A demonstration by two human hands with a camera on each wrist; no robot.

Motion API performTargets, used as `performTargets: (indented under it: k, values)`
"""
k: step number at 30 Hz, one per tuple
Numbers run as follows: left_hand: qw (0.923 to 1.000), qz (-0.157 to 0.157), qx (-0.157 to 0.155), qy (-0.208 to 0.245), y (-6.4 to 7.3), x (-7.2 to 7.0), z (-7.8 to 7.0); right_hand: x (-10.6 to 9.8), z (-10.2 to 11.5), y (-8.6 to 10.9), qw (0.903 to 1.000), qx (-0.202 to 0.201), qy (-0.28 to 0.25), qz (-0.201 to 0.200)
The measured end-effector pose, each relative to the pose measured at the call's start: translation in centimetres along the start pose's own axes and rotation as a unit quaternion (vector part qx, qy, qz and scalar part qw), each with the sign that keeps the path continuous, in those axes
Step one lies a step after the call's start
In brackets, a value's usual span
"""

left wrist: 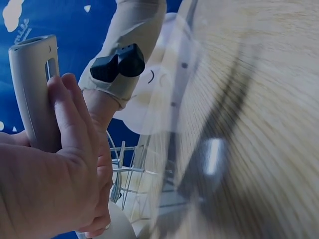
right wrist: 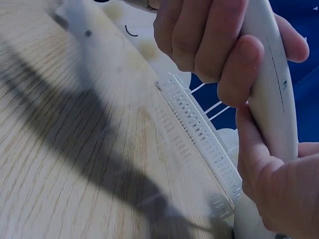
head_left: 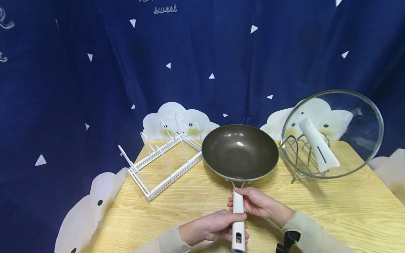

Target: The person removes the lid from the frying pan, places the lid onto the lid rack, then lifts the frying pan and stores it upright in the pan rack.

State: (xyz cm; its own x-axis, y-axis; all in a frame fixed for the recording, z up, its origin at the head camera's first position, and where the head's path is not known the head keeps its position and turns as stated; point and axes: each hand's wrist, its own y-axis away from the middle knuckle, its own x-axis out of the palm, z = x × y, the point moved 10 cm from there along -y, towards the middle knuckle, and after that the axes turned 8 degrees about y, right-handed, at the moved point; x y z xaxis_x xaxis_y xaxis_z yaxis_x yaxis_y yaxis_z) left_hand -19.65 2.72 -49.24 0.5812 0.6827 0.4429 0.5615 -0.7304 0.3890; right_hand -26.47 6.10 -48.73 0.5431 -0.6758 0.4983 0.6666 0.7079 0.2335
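A wok [head_left: 239,151] with a dark brown inside and a long pale handle [head_left: 238,230] is over the middle of the table, its handle toward me. My left hand [head_left: 218,226] grips the lower half of the handle, thumb across the top, close to the hanging slot. Higher up, next to the bowl, my right hand [head_left: 259,203] holds the same handle from the right side. In the right wrist view the left hand's fingers [right wrist: 209,45] curl round the handle just beside my right hand [right wrist: 284,194]. The handle's shadow falls on the wood below.
Left of the wok stands a white wire rack [head_left: 167,179] with upright loops. To the right, a metal wire rack [head_left: 295,158] carries a large glass lid [head_left: 357,140] with a white handle, tilted up. A dark blue curtain [head_left: 196,42] hangs behind the wooden table [head_left: 348,203].
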Motion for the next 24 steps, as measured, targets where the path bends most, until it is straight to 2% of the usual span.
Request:
performTargets:
  k: [11,24]
  values:
    - [0.9995,0.016,0.003,0.028,-0.8,1.3,0.2,-0.4,0.0,0.6,0.9998,0.004,0.013,0.014]
    - [0.9995,0.007,0.007,0.03,-1.7,2.3,0.5,-1.0,0.0,1.4,0.9992,0.011,0.027,0.027]
